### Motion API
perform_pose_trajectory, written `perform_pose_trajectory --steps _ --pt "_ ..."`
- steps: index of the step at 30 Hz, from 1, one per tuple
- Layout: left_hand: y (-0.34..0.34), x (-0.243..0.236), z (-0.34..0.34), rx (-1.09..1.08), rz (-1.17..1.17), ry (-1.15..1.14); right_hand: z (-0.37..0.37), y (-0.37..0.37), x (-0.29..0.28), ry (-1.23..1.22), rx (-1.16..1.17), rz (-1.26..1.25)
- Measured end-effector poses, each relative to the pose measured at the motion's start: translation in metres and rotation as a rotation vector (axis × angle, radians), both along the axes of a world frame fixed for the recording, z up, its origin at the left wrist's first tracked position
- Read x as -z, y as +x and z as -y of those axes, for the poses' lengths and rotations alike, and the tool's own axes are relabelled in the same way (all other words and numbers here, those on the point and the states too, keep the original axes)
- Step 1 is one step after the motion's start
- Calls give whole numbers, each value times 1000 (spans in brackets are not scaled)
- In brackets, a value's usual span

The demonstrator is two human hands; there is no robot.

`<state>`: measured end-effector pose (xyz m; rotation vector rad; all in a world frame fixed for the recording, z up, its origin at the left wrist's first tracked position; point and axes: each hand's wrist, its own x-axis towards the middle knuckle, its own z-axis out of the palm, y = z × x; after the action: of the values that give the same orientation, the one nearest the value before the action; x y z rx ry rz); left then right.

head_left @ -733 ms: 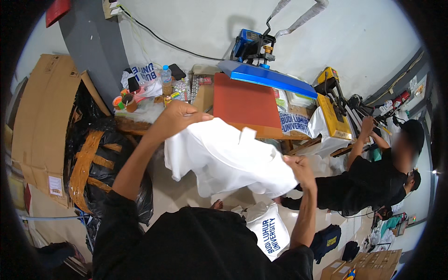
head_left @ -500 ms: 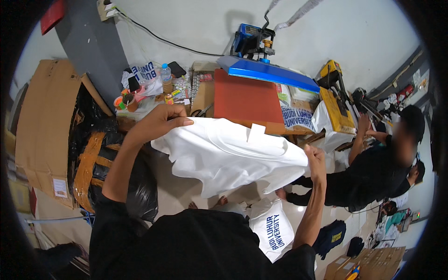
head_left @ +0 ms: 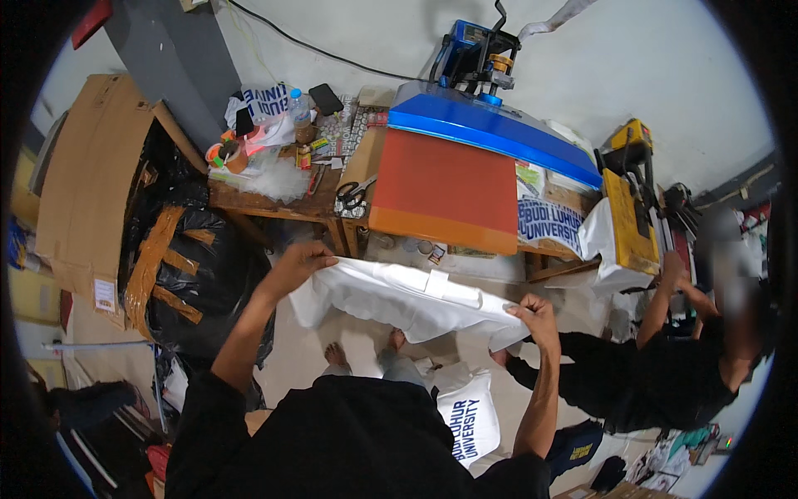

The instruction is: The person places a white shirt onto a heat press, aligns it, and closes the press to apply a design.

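Observation:
A white T-shirt (head_left: 399, 295) hangs between my hands in the middle of the view, its neckband and small label along the top edge. My left hand (head_left: 301, 262) pinches the fabric at the left shoulder. At the right shoulder, my right hand (head_left: 534, 318) has thumb and fingers closed on the cloth. Just beyond the shirt is a heat press with a raised blue top plate (head_left: 490, 125) over an orange-red padded platen (head_left: 445, 191). Black scissors (head_left: 354, 193) lie left of the platen.
A cluttered wooden table (head_left: 274, 204) holds tape, a bottle (head_left: 301, 112) and phones. Cardboard (head_left: 87, 183) and a taped black bag (head_left: 212, 291) stand at left. A yellow press (head_left: 619, 220) and a co-worker in black (head_left: 632, 374) are at right. White printed shirts (head_left: 465, 416) lie on the floor.
The shirt and my hands have moved lower in the view, away from the platen, and more of the table front and scissors shows. The co-worker also appears lower, as the view has shifted.

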<state>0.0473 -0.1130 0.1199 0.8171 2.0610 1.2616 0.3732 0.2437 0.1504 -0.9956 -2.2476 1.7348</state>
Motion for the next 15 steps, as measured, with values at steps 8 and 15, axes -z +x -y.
perform_pose_trajectory --steps 8,15 --pt "39 57 -49 -243 -231 -33 -82 -9 68 9 -42 67" --pt "-108 57 -155 -171 -611 -23 -226 -129 99 687 -60 -88"
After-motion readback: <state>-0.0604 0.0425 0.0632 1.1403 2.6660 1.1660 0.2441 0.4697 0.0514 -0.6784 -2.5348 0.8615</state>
